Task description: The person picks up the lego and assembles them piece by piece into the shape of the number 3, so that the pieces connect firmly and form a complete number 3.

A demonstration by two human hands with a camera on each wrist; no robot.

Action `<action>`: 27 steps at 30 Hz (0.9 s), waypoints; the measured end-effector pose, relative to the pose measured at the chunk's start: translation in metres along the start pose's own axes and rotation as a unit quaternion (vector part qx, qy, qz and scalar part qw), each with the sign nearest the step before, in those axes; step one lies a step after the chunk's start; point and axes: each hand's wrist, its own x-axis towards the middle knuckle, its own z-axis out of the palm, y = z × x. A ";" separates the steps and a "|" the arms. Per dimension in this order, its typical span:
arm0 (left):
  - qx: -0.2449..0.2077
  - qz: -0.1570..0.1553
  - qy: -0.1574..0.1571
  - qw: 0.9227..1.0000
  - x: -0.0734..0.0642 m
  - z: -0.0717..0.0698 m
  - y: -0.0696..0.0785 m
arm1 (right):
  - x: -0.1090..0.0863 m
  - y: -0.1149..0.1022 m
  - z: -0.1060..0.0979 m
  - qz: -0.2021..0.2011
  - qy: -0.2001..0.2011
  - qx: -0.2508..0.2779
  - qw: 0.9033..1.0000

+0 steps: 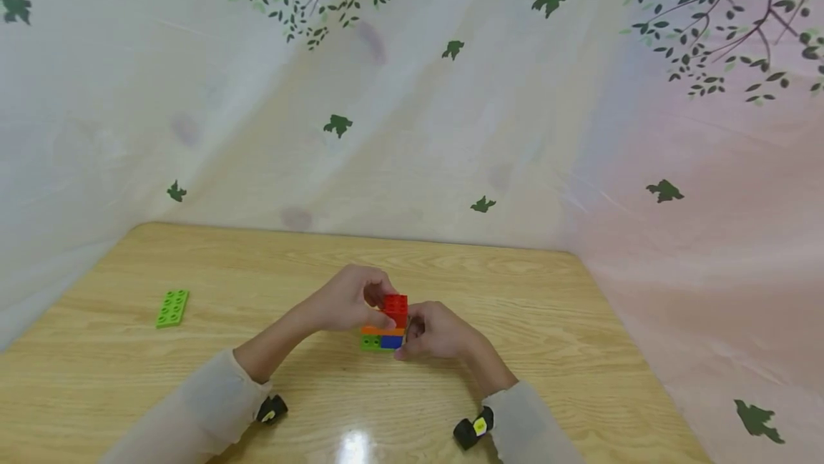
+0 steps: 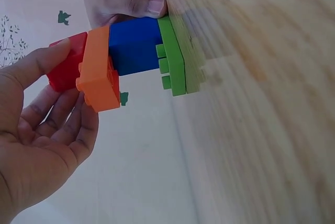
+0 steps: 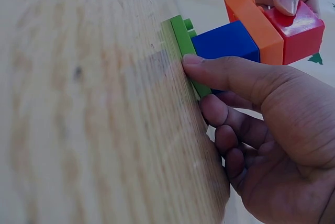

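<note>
A stack of toy building bricks stands on the table: a green plate (image 2: 175,59) at the bottom, a blue brick (image 2: 135,43) on one end of it, an orange brick (image 2: 99,72) above, and a red brick (image 3: 298,30) on top. The left hand (image 1: 352,299) pinches the red brick between thumb and fingers. Low on the other side, the right hand (image 1: 440,332) grips the end of the green plate, its thumb lying along the plate's edge beside the blue brick. In the head view the left thumb and fingers cover part of the red and orange bricks.
A separate light green studded plate (image 1: 172,308) lies on the wooden table (image 1: 277,264) at the left. Behind the table hangs a pale cloth (image 1: 412,164) printed with leaves and branches. Black straps with small devices (image 1: 473,430) sit at both wrists.
</note>
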 end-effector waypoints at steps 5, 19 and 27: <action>0.009 -0.015 0.009 1.000 -0.005 0.010 0.007 | -0.007 0.001 0.000 0.003 -0.006 -0.005 1.000; 0.002 -0.039 0.021 0.999 -0.009 0.021 0.013 | -0.016 0.005 0.000 -0.008 -0.014 -0.014 1.000; 0.014 -0.026 0.022 0.999 -0.010 0.024 0.014 | -0.017 0.005 0.001 -0.007 -0.013 -0.014 1.000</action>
